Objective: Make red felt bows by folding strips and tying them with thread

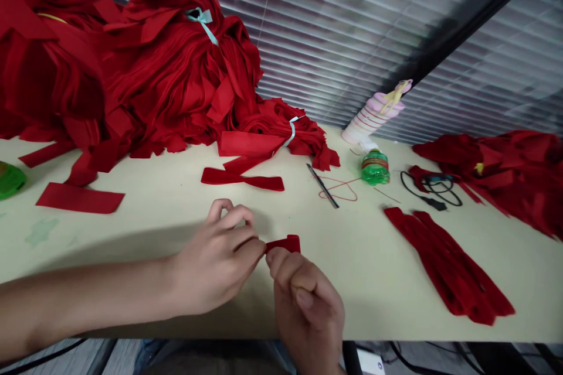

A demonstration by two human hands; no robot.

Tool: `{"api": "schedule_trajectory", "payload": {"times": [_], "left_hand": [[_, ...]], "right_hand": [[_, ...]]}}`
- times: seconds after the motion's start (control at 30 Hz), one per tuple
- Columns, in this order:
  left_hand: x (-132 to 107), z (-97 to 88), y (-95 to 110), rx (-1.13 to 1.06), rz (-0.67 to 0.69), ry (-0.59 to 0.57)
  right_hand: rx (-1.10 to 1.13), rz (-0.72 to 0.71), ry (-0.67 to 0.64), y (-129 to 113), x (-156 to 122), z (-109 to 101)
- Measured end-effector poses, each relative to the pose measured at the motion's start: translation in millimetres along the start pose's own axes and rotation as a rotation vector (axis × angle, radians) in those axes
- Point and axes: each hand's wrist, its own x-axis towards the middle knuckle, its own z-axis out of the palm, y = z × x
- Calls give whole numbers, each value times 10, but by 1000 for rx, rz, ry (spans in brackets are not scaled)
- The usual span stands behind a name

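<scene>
A short piece of red felt (282, 244) is held over the bench (365, 287), toward its near edge, pinched between both hands. The left hand (215, 261) is closed on the felt's left end, fingers curled. The right hand (308, 313) is clenched just below, its fingertips (278, 259) pressed against the felt.

Along the far edge, a large heap of red felt strips (145, 76) is piled toward the left corner, bound with a pale blue ribbon (202, 20). A smaller tied bundle (272, 135) is seen at its right foot, with a loose red strip (241, 179) lying just in front. Another strip (79, 198) is laid near the left edge. To the right, a flat stack of red strips (444, 263) and a second red heap (497, 176) are noted. A slim black tool (323, 186) lies beside a loop of red thread (338, 189), near a green plastic bottle (375, 167) wrapped in rubber bands.
</scene>
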Motion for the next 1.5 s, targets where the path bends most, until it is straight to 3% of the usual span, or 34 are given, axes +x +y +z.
{"api": "schedule_trajectory", "payload": {"times": [0.27, 0.53, 0.67, 0.83, 0.9, 0.97, 1.07, 1.13, 1.23, 1.3, 1.37, 1.5], "left_hand": [[15, 11, -13, -39, -76, 122], [56, 58, -3, -269, -217, 225], [97, 32, 13, -593, -439, 148], [152, 8, 38, -1114, -829, 21], [148, 30, 38, -1349, -955, 31], [134, 55, 31, -1526, -989, 33], [118, 54, 8, -1600, -936, -66], [125, 15, -11, -1494, -843, -188], [154, -79, -37, -1171, -496, -335], [168, -130, -46, -923, -248, -362], [165, -149, -44, -701, -118, -345], [121, -110, -32, -404, -97, -292]], "right_hand": [[-93, -7, 24, 30, -47, 36], [-201, -112, -74, 88, -102, -13], [-203, -173, -12, 138, -147, -31], [-248, -256, -21, 147, -164, -20], [-123, -157, 12, 78, -101, -7], [87, -7, 95, -12, -10, -14], [396, 243, 249, -125, 130, -89], [543, 411, 287, -163, 205, -167], [656, 613, 184, -189, 284, -257], [632, 704, 87, -204, 313, -273], [526, 711, 50, -221, 316, -255], [143, 498, -65, -221, 220, -190]]}}
